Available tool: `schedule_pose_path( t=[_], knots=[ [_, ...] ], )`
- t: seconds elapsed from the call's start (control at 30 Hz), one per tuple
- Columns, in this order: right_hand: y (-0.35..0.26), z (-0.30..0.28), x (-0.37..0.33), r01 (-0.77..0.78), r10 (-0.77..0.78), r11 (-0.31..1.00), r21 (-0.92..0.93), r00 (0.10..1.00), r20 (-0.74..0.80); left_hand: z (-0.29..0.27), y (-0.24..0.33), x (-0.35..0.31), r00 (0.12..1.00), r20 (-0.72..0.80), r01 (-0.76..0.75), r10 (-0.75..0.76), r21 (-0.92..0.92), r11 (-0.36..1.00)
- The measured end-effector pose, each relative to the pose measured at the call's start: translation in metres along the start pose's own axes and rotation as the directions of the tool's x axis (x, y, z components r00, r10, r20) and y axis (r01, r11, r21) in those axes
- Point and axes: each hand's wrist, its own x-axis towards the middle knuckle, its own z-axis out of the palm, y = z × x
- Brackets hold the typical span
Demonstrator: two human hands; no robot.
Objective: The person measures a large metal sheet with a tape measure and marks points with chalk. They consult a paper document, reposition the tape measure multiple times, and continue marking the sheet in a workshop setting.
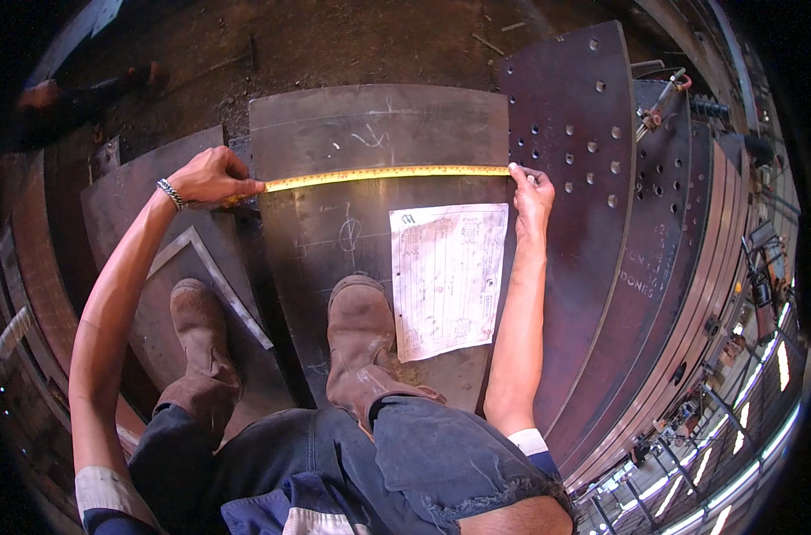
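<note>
A yellow tape measure (388, 174) is stretched straight across a grey steel plate (334, 134). My left hand (211, 176), with a chain bracelet at the wrist, grips the tape's case end at the plate's left edge. My right hand (530, 192) presses the tape's far end down at the plate's right edge. A white paper drawing (446, 276) lies on the plate just below the tape, near my right forearm. My right boot (359, 325) stands on the same plate.
A dark plate with many drilled holes (579, 134) overlaps at the right, with more stacked curved plates (691, 267) beyond. A steel square (214, 276) lies on the left plate by my left boot (196, 330). A tool with a red handle (662, 102) rests far right.
</note>
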Motion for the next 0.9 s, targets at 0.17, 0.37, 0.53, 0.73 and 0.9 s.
schedule_pose_path(
  t=[0.17,0.37,0.53,0.73,0.9],
  knots=[
    [-0.004,0.006,-0.005,0.113,-0.112,0.987,-0.118,0.994,0.011,0.002,-0.002,0.001,1.000,0.000,-0.018,0.018,-0.025,1.000],
    [-0.004,0.006,-0.005,0.086,-0.085,0.994,-0.061,0.996,0.016,0.000,0.009,-0.004,1.000,-0.007,-0.020,0.020,-0.019,1.000],
    [-0.002,0.005,-0.001,0.039,-0.037,0.997,-0.072,0.999,0.028,0.003,0.010,-0.002,1.000,-0.007,-0.004,0.004,-0.024,1.000],
    [-0.005,0.005,-0.001,-0.022,0.020,0.998,0.058,0.999,0.035,0.000,0.018,0.000,0.998,-0.021,0.058,-0.056,0.063,0.996],
    [-0.012,0.006,-0.005,-0.075,0.068,0.989,0.124,0.996,0.063,0.002,0.017,0.002,0.994,-0.054,0.095,-0.091,0.072,0.993]
  ],
)
